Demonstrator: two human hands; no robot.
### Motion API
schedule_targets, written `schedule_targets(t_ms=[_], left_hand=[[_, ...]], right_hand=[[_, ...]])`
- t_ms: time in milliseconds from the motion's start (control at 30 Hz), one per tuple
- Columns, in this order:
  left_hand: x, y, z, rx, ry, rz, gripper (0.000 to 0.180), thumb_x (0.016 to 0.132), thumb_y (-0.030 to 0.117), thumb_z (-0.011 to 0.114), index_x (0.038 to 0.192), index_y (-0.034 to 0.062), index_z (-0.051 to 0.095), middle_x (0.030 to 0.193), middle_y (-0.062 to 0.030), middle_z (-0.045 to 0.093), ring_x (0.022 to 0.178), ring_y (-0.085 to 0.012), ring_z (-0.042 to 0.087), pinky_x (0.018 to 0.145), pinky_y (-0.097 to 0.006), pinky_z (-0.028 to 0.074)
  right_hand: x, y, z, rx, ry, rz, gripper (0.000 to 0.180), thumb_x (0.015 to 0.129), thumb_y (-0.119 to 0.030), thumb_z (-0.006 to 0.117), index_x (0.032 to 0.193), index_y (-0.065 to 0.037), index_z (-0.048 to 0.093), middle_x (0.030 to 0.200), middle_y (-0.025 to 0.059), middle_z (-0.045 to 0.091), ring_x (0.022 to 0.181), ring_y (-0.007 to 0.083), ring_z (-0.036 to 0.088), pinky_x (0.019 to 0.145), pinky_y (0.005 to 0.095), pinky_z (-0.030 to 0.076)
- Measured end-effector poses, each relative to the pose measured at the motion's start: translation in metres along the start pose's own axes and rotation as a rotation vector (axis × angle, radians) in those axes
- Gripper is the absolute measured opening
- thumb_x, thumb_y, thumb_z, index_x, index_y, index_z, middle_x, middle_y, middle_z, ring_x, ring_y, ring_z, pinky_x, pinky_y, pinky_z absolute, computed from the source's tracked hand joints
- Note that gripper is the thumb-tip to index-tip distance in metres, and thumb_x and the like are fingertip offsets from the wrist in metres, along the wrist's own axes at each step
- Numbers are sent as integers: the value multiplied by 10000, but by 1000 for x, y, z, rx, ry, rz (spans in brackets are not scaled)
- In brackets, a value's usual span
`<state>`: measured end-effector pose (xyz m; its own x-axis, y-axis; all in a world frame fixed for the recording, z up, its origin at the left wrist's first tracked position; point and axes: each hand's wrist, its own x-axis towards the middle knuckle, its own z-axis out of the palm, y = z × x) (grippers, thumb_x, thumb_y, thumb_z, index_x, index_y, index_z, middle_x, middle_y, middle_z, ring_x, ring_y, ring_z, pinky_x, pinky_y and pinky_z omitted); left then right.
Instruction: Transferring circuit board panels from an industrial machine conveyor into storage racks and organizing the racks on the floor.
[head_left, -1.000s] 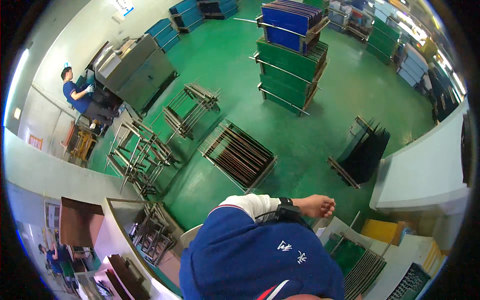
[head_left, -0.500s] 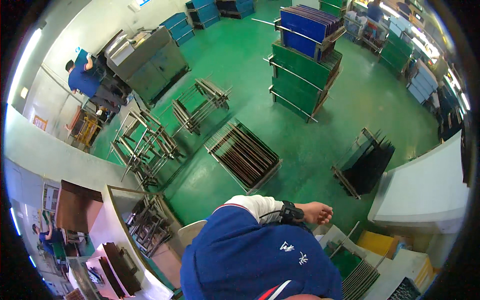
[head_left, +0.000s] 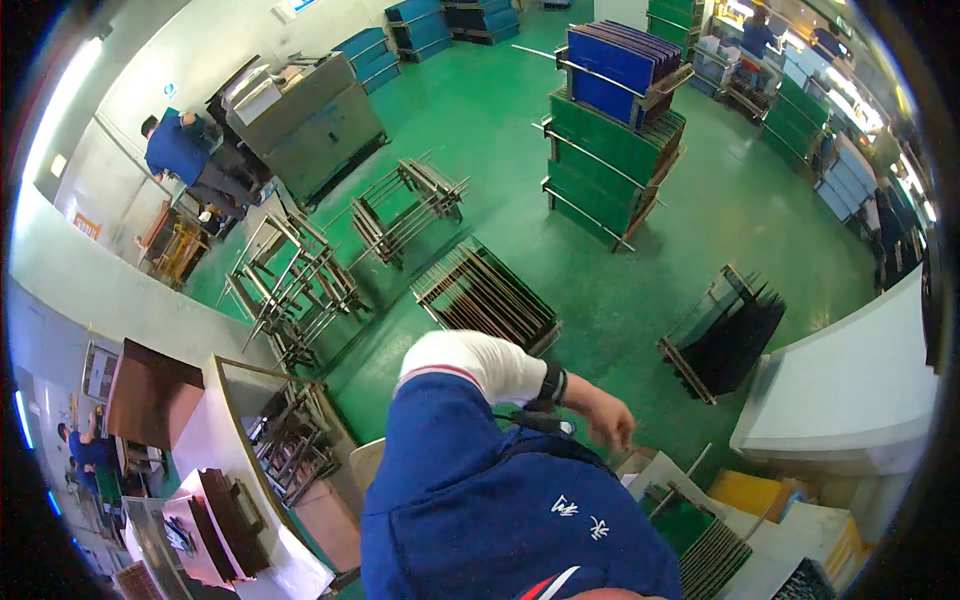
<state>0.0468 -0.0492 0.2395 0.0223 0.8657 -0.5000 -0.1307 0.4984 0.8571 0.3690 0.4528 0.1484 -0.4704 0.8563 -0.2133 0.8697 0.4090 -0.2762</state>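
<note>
My left arm, in a white sleeve under a blue shirt, bends across the front of my body from the left. At its end, my left hand [head_left: 605, 418] hangs with the fingers loosely curled together and pointing down; nothing shows in them. A black band [head_left: 552, 386] circles the wrist, and a black device with a cable [head_left: 545, 420] is attached below it. The hand is above the floor, nearest to a rack of green panels [head_left: 690, 530] at the lower right, and touches nothing visible. My right hand is out of sight.
A slotted rack of dark panels [head_left: 485, 295] stands ahead, with another dark rack [head_left: 725, 330] to the right. Metal frames [head_left: 290, 280] stand left. Stacked blue and green panel racks [head_left: 610, 140] rise farther off. A co-worker [head_left: 190, 155] bends beside a grey cabinet [head_left: 310, 130].
My left elbow has pushed forward and up, partly covering the slotted rack. The left hand has shifted slightly left and turned its fingers downward. The whole view has moved a little.
</note>
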Motion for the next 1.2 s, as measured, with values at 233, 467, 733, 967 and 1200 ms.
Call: schedule_targets(t_ms=[233,467,733,967,1200], left_hand=[[-90,-12,15,594,-374,242,1144,562,385,892,1462,97,246,1398,-237,402,1286,-348,410,1047,-422,357],[-94,-2,48,673,-268,366,1498,316,475,936,1477,35,99,1414,-251,340,1308,-413,340,1067,-457,331],[-65,-13,49,769,-335,432,1557,248,461,934,1478,43,74,1432,-244,317,1316,-395,341,1066,-442,341],[-49,2,43,911,-455,459,1580,216,493,919,1466,2,86,1434,-269,289,1286,-430,372,1036,-463,375],[-33,34,34,983,-586,477,1374,462,590,823,1469,14,87,1465,-261,233,1308,-428,346,1059,-437,358]], right_hand=[[8,2,1,12,-7,-20,317,814,-277,587,846,33,646,758,274,598,707,453,577,609,508,420],[9,12,-2,18,-5,-27,312,811,-273,589,845,31,647,761,273,599,706,454,576,609,511,420],[-15,50,-14,40,11,3,306,808,-269,591,844,29,649,764,273,600,706,455,575,608,515,421],[-82,120,-33,132,58,83,301,805,-265,592,843,28,651,766,273,601,705,457,573,608,518,421],[-158,122,-56,151,124,79,295,801,-261,593,842,26,652,769,272,602,704,458,572,607,521,422]])
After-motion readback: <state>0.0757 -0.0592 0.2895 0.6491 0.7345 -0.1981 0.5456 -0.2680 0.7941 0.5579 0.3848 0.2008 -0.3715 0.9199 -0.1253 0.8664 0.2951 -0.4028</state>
